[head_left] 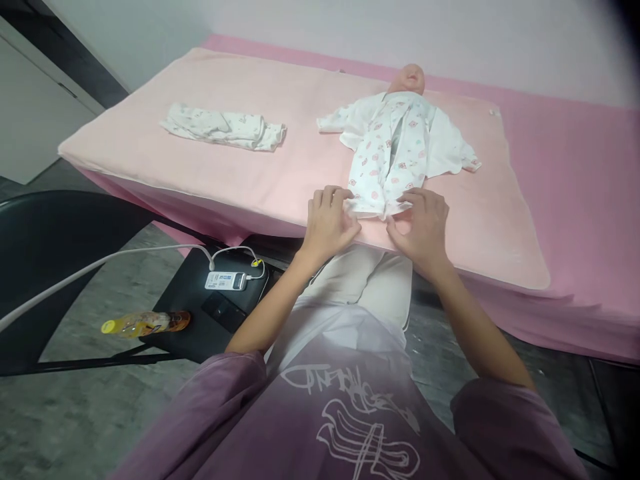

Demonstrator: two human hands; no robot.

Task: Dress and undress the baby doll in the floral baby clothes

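White printed baby outfit (373, 153), right of upper center, laid over a baby doll (413, 80). Doll's head shows at the top, mouth area toward camera. Sleeves spread out both ways, plain white with printed cuffs. Front has two long printed panels with small pink and red motifs, narrow gap between them; can't tell if one piece or two. Lower hem reaches close to the near edge of the pink pad (295, 170).

Left hand (327, 223) at the hem's left corner, right hand (424, 227) at its right corner. Hands apart from each other, hem between them, fingers bent, thumbs toward the middle. Fingertips at the fabric; can't tell if either one is pinching it.

Folded printed cloth (225, 127) on the pad, upper left, well apart from the outfit. Pad lies on a darker pink cover (575, 200), seen at right and along the back.

Lower left: black seat (175, 293) with white power bank (226, 281), cable (100, 265) running to the left edge, dark phone (223, 312) just below, yellow-capped bottle (145, 324) lying toward the seat's edge. Purple-and-white shirt (345, 360) fills bottom center.
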